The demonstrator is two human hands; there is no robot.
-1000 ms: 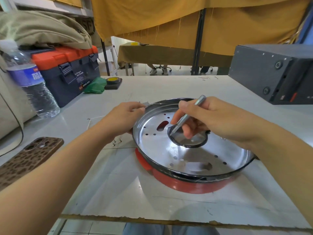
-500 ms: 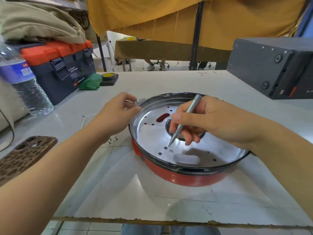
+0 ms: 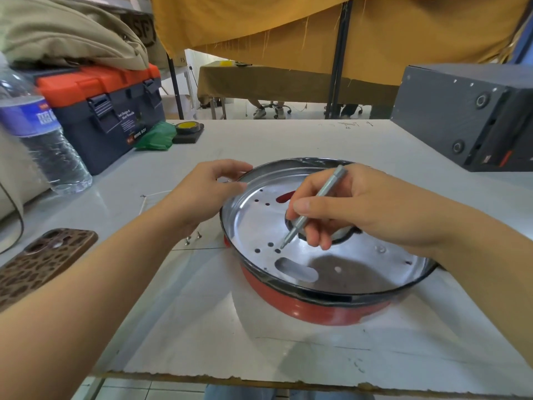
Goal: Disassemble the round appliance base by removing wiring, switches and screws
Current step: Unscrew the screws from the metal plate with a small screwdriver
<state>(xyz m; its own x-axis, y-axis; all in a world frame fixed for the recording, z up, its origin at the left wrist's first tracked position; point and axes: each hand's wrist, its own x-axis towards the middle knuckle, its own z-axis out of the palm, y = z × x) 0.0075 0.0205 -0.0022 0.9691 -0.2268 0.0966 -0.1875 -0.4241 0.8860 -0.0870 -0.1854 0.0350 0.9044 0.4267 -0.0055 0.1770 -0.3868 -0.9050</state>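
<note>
Screwdriver point(image 3: 315, 207) tilted, tip down-left

Round base point(image 3: 311, 308) on bench point(image 3: 259, 342) centre, 2 screws point(image 3: 192, 238) just left of it, phone point(image 3: 43, 258) far left, toolbox point(image 3: 106, 111) and bottle point(image 3: 43, 140) behind-left, box point(image 3: 461, 116) behind-right

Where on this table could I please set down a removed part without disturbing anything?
Bare patches: the near strip between the round appliance base and the table's torn front edge, and the far middle between the yellow tape roll and the grey box. The left side is crowded: phone, water bottle, toolbox, and loose screws beside the base.
</note>
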